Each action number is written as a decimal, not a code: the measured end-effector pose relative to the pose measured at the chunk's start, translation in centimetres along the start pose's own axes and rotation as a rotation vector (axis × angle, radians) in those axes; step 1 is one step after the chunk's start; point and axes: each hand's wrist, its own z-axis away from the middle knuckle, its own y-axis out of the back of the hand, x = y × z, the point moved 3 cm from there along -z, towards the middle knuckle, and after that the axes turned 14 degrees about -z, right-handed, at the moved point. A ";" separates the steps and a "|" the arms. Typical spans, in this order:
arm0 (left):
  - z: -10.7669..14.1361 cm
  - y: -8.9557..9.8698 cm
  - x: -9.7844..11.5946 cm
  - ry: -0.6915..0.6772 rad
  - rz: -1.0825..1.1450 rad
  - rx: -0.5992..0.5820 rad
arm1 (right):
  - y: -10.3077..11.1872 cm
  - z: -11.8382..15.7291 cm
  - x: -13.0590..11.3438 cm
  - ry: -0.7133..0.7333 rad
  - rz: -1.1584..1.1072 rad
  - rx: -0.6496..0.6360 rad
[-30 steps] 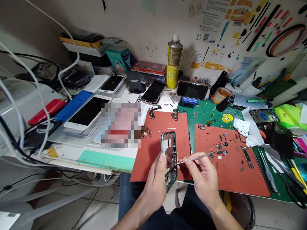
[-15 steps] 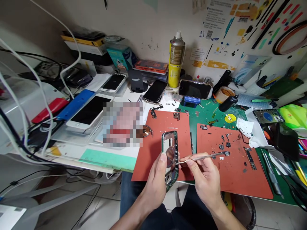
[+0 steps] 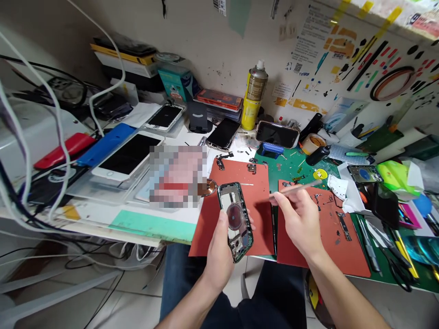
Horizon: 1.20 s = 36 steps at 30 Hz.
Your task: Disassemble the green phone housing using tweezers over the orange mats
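An opened phone housing (image 3: pixel 235 217) with a dark green frame shows its inside, a round coil at its middle. My left hand (image 3: pixel 221 256) grips it by its lower left side, with fingertips showing past the right edge. Up and to the right, my right hand (image 3: pixel 301 219) pinches slim metal tweezers (image 3: pixel 308 184), apart from the housing. The tip of the tweezers is hard to make out beside the fingers. Below the housing and right hand lie a left red mat (image 3: pixel 255 237) and a right red mat (image 3: pixel 346 256), with small phone parts on them.
Behind the mats stand a yellow spray can (image 3: pixel 254 96) and a propped phone (image 3: pixel 277 134). A large white phone (image 3: pixel 128 156) lies at the left. Black scissors (image 3: pixel 399 269) and a pen-like tool (image 3: pixel 370 249) rest on the green mat (image 3: pixel 425 285) at the right.
My right hand has moved up and away from the housing with the tweezers. The housing has turned so that its inside faces the camera more. The camera view has shifted.
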 end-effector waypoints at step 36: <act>0.7 0.6 0.2 -0.113 -0.339 -0.032 | -1.5 6.9 2.0 0.170 -0.139 -0.008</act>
